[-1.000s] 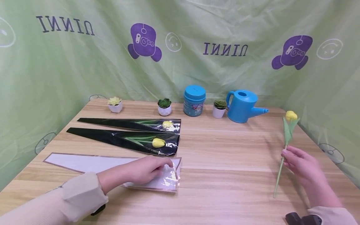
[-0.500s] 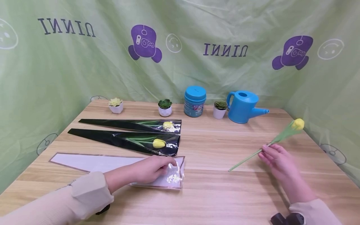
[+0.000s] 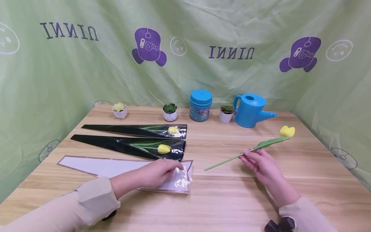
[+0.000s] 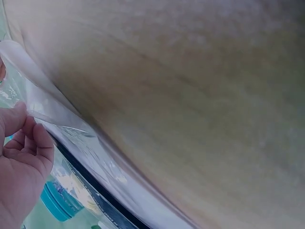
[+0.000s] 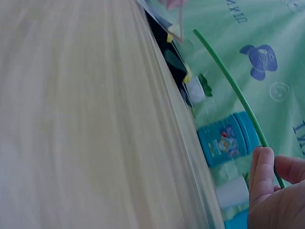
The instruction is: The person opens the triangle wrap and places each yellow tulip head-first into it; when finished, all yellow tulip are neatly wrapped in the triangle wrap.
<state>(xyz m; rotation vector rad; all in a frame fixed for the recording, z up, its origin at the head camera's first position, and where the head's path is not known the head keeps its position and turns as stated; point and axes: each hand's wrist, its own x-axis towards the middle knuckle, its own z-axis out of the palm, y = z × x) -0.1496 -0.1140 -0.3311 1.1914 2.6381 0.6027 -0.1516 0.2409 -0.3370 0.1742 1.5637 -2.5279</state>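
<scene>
My left hand [image 3: 157, 174] pinches the top layer of a white flower sleeve [image 3: 101, 163] with a brown border and clear film, near its wide right end. In the left wrist view, thumb and fingertips hold the film's edge [image 4: 57, 109], lifted a little from the layer beneath. My right hand [image 3: 262, 164] grips the green stem of a yellow artificial tulip [image 3: 268, 142] between thumb and fingers, raised over the table. Its bloom points right and away; the bare stem end points left toward the sleeve, apart from it. The right wrist view shows the stem [image 5: 228, 76] but not the bloom.
Behind the white sleeve lie two black sleeves [image 3: 107, 141], each with a yellow tulip inside. Along the back stand small potted succulents [image 3: 170, 112], a blue lidded jar [image 3: 200, 106] and a blue watering can [image 3: 247, 111]. A green printed curtain [image 3: 191, 71] surrounds the table.
My right hand has moved left with the tulip, whose stem has turned from nearly upright to slanting, its lower end toward the sleeve. My left hand and the white sleeve have shifted slightly right.
</scene>
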